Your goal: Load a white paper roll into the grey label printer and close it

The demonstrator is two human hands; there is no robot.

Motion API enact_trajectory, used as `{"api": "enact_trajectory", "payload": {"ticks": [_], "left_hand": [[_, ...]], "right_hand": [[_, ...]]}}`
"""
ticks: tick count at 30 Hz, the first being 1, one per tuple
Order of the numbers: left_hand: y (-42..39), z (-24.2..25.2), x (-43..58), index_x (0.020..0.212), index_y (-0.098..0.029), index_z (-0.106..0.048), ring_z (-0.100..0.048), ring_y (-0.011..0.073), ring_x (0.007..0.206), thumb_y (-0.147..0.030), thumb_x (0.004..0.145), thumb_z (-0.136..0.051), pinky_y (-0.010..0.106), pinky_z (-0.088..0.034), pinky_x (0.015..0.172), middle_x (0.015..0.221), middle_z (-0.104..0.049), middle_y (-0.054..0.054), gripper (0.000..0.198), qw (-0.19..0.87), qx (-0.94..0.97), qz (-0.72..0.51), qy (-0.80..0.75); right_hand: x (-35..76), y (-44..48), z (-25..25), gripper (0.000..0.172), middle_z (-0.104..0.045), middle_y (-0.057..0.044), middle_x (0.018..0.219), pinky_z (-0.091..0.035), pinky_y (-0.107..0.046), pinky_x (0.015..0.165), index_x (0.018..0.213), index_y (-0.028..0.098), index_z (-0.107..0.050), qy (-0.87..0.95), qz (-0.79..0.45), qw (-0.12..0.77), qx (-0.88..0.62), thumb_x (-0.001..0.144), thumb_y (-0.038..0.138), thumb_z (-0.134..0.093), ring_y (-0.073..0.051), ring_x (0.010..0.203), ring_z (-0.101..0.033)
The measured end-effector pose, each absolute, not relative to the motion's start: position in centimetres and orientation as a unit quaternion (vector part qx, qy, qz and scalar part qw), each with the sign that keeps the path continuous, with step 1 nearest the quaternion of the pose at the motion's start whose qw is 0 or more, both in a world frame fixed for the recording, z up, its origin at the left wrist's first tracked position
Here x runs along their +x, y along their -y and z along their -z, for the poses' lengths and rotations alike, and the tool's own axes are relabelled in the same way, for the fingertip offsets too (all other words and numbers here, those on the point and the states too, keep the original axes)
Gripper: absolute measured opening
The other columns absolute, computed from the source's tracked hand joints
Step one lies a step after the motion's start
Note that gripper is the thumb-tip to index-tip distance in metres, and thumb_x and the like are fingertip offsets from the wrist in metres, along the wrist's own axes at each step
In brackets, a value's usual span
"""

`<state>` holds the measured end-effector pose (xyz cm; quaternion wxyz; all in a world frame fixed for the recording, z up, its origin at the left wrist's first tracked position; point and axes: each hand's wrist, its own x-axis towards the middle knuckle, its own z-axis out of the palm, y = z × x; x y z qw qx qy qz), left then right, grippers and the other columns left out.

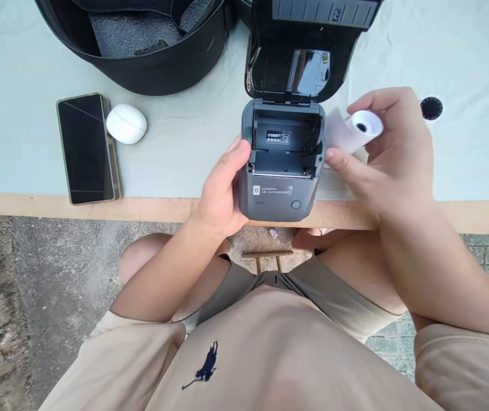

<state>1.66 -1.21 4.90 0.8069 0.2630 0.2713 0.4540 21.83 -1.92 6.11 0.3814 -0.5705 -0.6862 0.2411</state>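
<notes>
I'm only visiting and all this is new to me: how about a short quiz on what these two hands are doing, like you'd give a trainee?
1. True or false: the left hand holds the dark device.
2. How does the device's lid stand?
A) shut
B) taken off
C) open
3. Fill the gap: to the right of the device, the right hand holds a white ____.

Key:
1. True; the thumb is on its left side.
2. C; the compartment shows.
3. Roll.

Cloth-covered table [180, 154], phone [85, 149], open black case [171, 71]
</notes>
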Motion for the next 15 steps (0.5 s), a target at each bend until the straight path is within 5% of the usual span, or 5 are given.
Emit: {"api": "enact_trajectory", "payload": {"ticks": [5,10,15], "left_hand": [[1.3,-5.3,1.7,0.095,-0.021,-0.062,-0.049,0.0266,0.127,-0.041,0.088,-0.042,0.036,-0.047,0.099,0.096,-0.070,0.005,0.029,0.797,0.274,-0.444,-0.303],[1.4,-5.2,1.7,0.095,-0.020,-0.062,-0.049,0.0273,0.128,-0.042,0.087,-0.042,0.037,-0.047,0.098,0.098,-0.069,0.006,0.030,0.792,0.278,-0.442,-0.317],[1.3,-5.0,1.6,0.098,-0.020,-0.062,-0.054,0.0237,0.121,-0.037,0.089,-0.041,0.036,-0.047,0.099,0.094,-0.069,0.004,0.028,0.809,0.264,-0.454,-0.262]], "right_hand": [[21.5,2.1,-6.2,0.050,-0.063,0.002,0.097,-0.046,-0.032,0.073,0.115,0.030,-0.042,0.697,-0.205,0.277,-0.629,0.071,0.021,-0.064,-0.015,0.084,-0.058],[21.3,1.7,-5.9,0.051,-0.066,0.000,0.092,-0.044,-0.031,0.062,0.116,0.027,-0.045,0.701,-0.189,0.234,-0.647,0.069,0.023,-0.065,-0.013,0.066,-0.053],[22.0,2.5,-7.1,0.060,-0.062,-0.003,0.112,-0.050,-0.035,0.079,0.121,0.028,-0.044,0.707,-0.198,0.299,-0.610,0.066,0.025,-0.070,-0.018,0.091,-0.061]]}}
